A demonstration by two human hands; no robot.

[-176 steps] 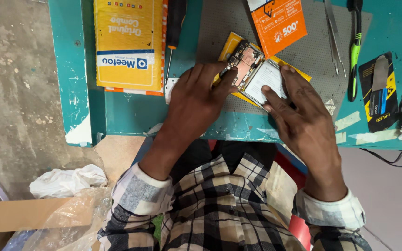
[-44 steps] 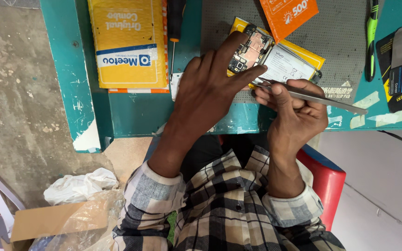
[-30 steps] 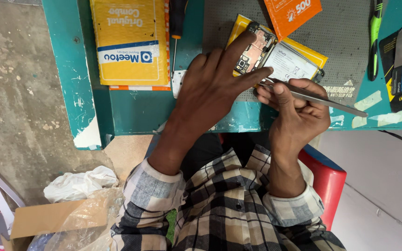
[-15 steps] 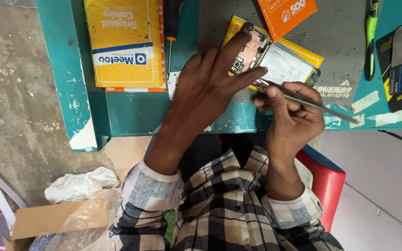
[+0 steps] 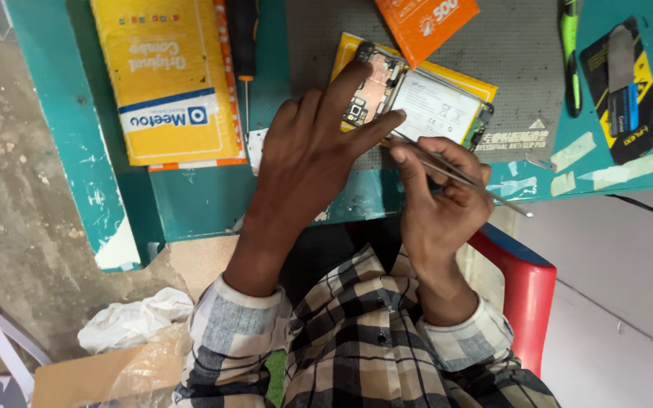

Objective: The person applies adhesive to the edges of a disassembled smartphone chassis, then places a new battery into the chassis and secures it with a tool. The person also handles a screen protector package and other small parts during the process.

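Steadying an opened phone while tweezers work at its edge

Pinning the opened phone (image 5: 417, 102) to the grey mat (image 5: 508, 53) on the teal bench (image 5: 205, 204), the left hand (image 5: 307, 162) spreads its fingers, index and thumb tips pressing the exposed board. The right hand (image 5: 440, 200) pinches metal tweezers (image 5: 455, 175), tips at the phone's near edge. To my eye, this goes best with a low tweezer angle, light force, and the left fingertips clear of the white battery (image 5: 436, 106)
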